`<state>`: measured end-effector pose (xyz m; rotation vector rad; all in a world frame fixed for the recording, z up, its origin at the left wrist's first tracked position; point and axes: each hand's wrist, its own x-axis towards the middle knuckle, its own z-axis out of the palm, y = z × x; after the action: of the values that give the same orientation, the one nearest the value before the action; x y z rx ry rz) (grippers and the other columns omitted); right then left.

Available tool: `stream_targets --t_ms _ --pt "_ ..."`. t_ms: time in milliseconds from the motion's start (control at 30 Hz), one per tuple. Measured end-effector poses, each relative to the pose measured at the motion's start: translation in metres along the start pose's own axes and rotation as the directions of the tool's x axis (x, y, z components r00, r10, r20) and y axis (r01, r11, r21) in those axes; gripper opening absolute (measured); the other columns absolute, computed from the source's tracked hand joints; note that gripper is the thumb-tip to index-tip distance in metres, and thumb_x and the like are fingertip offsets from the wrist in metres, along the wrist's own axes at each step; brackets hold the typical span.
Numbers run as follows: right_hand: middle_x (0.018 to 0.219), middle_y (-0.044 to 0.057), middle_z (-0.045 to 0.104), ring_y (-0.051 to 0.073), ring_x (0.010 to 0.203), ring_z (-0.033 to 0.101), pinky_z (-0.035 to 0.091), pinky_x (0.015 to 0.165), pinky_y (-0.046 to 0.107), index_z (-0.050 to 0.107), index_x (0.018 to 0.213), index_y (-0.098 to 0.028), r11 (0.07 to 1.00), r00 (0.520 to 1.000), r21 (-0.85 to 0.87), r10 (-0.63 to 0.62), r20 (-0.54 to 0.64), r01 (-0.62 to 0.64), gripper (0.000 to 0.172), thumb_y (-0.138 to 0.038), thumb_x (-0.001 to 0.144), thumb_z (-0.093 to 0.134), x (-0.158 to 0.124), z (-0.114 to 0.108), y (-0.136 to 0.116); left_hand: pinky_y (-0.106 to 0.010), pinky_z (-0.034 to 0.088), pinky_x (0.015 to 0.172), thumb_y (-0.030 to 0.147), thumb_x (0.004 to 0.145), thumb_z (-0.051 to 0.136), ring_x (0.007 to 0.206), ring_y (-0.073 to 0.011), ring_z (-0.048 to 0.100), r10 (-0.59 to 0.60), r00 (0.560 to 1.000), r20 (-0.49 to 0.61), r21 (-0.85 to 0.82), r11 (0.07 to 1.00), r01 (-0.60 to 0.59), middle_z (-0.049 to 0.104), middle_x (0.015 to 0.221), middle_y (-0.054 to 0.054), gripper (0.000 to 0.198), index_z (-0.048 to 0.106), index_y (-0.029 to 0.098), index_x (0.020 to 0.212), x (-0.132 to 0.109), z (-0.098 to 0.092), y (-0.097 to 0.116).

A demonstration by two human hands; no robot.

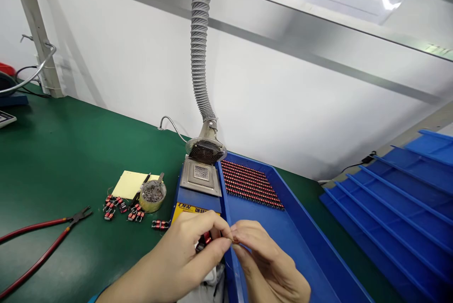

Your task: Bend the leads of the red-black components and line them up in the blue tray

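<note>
My left hand (184,251) and my right hand (267,260) meet low in the middle, fingertips pinched together on a thin copper wire (235,241). A small red coil part (205,239) sits inside the left hand's fingers. Both hands hover over the front of the blue solder pot (198,189) and the near rim of the blue tray (283,227). Rows of red wound coils (249,184) lie in the tray's far end.
A grey fume hose (201,48) hangs down to a funnel over the pot. Left on the green mat lie red-handled pliers (42,239), loose red coils (116,208), a yellow pad (132,184) and a small tin (153,195). Stacked blue trays (399,199) stand at right.
</note>
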<state>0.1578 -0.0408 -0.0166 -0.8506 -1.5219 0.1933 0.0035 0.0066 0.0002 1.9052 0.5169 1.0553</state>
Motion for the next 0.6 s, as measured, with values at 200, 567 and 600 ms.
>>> stream_targets --t_ms 200,567,600 --pt "0.067 0.001 0.063 0.015 0.064 0.058 0.046 0.06 0.027 0.065 0.076 -0.021 0.977 0.975 -0.002 0.214 -0.051 -0.215 0.016 -0.014 0.088 0.057 -0.0047 0.0047 -0.0041 -0.023 0.038 0.058 0.012 0.093 0.043 0.058 -0.0117 0.052 0.303 0.953 -0.017 0.276 0.917 -0.287 0.061 0.067 0.001 0.018 0.056 0.017 0.081 0.0024 0.0074 -0.0067" --pt "0.082 0.001 0.071 0.017 0.081 0.065 0.052 0.073 0.028 0.07 0.099 -0.025 0.998 0.998 0.033 0.056 -0.01 -0.055 0.028 -0.004 0.081 0.065 -0.0003 -0.0001 0.0006 -0.015 0.041 0.058 0.015 0.093 0.048 0.061 -0.0089 0.055 0.135 0.99 -0.038 0.104 0.986 -0.13 0.059 0.068 0.004 0.013 0.056 0.019 0.083 0.002 0.0034 -0.0031" --pt "0.082 0.002 0.072 0.018 0.082 0.065 0.052 0.075 0.03 0.07 0.099 -0.024 1.0 1.0 -0.026 -0.001 -0.021 0.001 0.03 -0.002 0.081 0.063 -0.0009 0.0017 0.0 -0.016 0.041 0.059 0.015 0.093 0.047 0.061 -0.0094 0.056 0.176 0.983 -0.046 0.15 0.974 -0.167 0.06 0.069 0.004 0.013 0.056 0.019 0.084 0.0025 0.0043 -0.0044"
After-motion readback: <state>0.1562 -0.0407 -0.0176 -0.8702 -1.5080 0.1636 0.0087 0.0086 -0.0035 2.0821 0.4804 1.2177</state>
